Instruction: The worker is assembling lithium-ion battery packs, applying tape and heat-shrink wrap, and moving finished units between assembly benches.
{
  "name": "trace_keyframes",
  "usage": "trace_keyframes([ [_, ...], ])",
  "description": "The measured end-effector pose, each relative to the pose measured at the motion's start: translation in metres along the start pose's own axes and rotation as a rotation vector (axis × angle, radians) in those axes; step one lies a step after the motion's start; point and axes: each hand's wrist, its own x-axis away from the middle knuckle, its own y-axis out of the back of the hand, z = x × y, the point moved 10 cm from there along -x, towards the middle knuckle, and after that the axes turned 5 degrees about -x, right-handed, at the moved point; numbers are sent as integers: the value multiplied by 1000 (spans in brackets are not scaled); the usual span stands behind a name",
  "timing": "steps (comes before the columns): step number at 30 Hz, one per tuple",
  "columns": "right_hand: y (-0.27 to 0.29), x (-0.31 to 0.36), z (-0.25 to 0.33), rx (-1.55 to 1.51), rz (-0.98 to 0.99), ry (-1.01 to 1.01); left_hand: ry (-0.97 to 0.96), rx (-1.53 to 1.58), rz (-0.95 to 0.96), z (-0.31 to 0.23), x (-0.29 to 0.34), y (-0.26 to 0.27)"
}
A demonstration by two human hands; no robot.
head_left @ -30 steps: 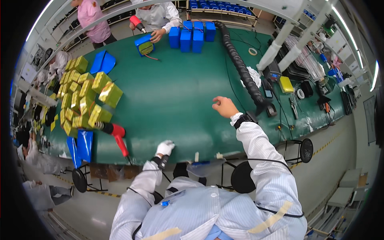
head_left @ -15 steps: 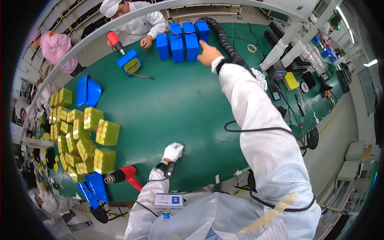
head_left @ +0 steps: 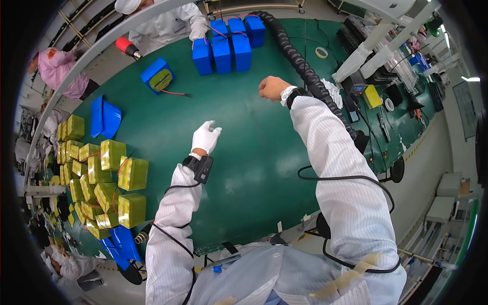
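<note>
My left hand, in a white glove, is held over the middle of the green table, thumb apart from the fingers and nothing in it. My bare right hand is farther forward, its fingers curled in with nothing visible in them. It is nearest to a cluster of blue-wrapped battery packs at the far edge, apart from them. One more blue pack, with a yellow-green end and a red lead, lies left of the cluster. Yellow-green battery blocks with thin wires crowd the left side.
Across the table a person in white reaches to the blue packs, near a red heat gun. Blue sheets lie at left. A heat gun nozzle shows beside my left sleeve. A black ribbed hose runs along the right.
My right hand has drawn back from the blue packs and its fingers have curled. My left hand has moved forward. The co-worker's hand has shifted to the packs; their heat gun has moved left.
</note>
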Motion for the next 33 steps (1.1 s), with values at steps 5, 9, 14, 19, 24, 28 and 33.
trace_keyframes([
  [5, -25, -30, -19, 51, -170, 43, 165, -218, -175, -6, -27, 21],
  [9, -56, -60, -5, 46, -129, 84, 253, -325, -361, -12, -67, 45],
  [14, -55, -103, 6, -22, -261, 62, 297, -224, -61, -15, -123, 13],
  [19, -26, -141, 19, -34, -455, 55, 288, -311, 48, -24, -102, 4],
  [24, 5, -179, 63, 31, -622, 227, 296, -259, 64, -23, -59, 3],
  [28, -8, -207, 113, 177, -653, 230, 370, -211, 49, 2, 15, 9],
  [33, -7, -253, 106, 261, -727, -77, 403, -222, 62, 11, 99, -13],
])
